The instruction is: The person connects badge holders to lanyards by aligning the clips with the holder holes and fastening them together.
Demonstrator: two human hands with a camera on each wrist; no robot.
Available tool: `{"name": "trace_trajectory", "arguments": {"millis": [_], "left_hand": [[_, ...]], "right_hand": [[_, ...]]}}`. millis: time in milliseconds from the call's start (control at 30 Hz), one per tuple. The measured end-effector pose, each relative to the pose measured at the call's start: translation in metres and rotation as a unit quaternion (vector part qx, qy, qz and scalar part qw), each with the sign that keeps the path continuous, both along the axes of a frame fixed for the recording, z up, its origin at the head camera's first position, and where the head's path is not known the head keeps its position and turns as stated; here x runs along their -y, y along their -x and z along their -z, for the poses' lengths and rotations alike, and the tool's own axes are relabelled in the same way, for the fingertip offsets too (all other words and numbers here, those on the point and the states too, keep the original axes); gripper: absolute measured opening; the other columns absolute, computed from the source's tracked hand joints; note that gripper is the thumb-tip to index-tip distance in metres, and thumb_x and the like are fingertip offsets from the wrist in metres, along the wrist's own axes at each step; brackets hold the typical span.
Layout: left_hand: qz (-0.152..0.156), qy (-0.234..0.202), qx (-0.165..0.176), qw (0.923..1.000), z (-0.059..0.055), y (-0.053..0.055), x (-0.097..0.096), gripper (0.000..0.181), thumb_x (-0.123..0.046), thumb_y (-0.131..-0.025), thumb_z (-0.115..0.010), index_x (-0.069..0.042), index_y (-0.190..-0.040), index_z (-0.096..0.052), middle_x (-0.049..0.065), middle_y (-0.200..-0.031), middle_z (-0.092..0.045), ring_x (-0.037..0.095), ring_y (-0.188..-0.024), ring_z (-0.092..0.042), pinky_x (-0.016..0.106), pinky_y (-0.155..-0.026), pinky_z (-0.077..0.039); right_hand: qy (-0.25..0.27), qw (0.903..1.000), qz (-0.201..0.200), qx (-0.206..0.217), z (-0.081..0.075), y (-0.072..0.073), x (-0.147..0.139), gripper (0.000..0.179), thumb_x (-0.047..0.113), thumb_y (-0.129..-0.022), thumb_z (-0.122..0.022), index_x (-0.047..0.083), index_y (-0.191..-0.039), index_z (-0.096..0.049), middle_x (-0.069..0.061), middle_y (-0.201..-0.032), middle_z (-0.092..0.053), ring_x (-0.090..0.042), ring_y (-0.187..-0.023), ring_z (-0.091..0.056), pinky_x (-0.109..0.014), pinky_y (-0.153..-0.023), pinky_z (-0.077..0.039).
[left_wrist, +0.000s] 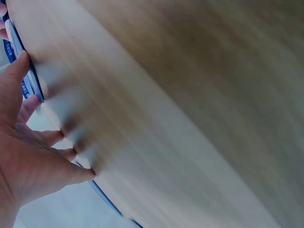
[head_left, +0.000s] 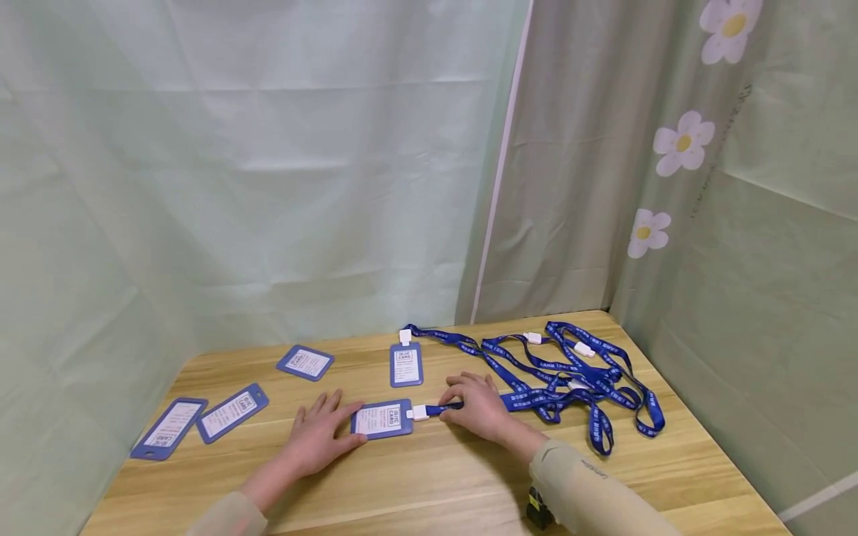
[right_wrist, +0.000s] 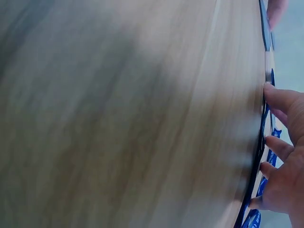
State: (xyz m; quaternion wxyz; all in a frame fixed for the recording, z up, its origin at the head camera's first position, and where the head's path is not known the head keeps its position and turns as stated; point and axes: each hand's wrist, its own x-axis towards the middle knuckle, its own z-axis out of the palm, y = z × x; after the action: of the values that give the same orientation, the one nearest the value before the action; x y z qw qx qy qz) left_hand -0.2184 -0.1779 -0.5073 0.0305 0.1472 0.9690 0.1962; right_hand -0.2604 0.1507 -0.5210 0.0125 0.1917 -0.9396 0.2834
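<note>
Currently, left hand [head_left: 318, 438] is gripping a seemingly joined badge [head_left: 380, 420], right hand [head_left: 477, 406] is pinching its lanyard [head_left: 433, 410], another joined badge [head_left: 405, 366] lying lower centre, three loose badges [head_left: 233, 415] lying lower left

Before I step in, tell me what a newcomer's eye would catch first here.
Probably the tangled blue printed fabric lanyards, strewn over the right part of the pale wooden table. Next, the blue rectangular badge holder lying between the hands: the left hand touches it, and the right hand pinches its attached strap. Three white flowers with yellow centres also stand out on the grey-green cloth, upper right.
</note>
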Motion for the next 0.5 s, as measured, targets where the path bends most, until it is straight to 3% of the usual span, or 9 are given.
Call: {"name": "trace_trajectory", "arguments": {"millis": [167, 500], "left_hand": [[0.005, 0.0, -0.01, 0.9999, -0.002, -0.003, 0.01, 0.068, -0.054, -0.091, -0.071, -0.017, -0.146, -0.058, 0.033, -0.157, -0.034, 0.06, -0.144, -0.023, 0.081, -0.11, -0.01], [0.004, 0.01, -0.025, 0.9996, -0.003, -0.007, 0.032, 0.066, -0.053, -0.092, -0.071, -0.016, -0.146, -0.059, 0.036, -0.155, -0.035, 0.063, -0.141, -0.025, 0.084, -0.106, -0.014]], "right_hand": [[-0.005, 1.0, 0.0, 0.0, 0.0, 0.0, -0.004, 0.012, 0.036, -0.084, -0.085, 0.033, -0.089, -0.074, -0.007, -0.144, -0.059, -0.038, -0.143, -0.041, -0.071, -0.117, -0.013], [-0.011, 0.9996, -0.017, -0.021, -0.001, 0.001, -0.013, 0.016, 0.036, -0.086, -0.083, 0.028, -0.097, -0.076, -0.011, -0.143, -0.06, -0.038, -0.14, -0.046, -0.066, -0.119, -0.019]]}}
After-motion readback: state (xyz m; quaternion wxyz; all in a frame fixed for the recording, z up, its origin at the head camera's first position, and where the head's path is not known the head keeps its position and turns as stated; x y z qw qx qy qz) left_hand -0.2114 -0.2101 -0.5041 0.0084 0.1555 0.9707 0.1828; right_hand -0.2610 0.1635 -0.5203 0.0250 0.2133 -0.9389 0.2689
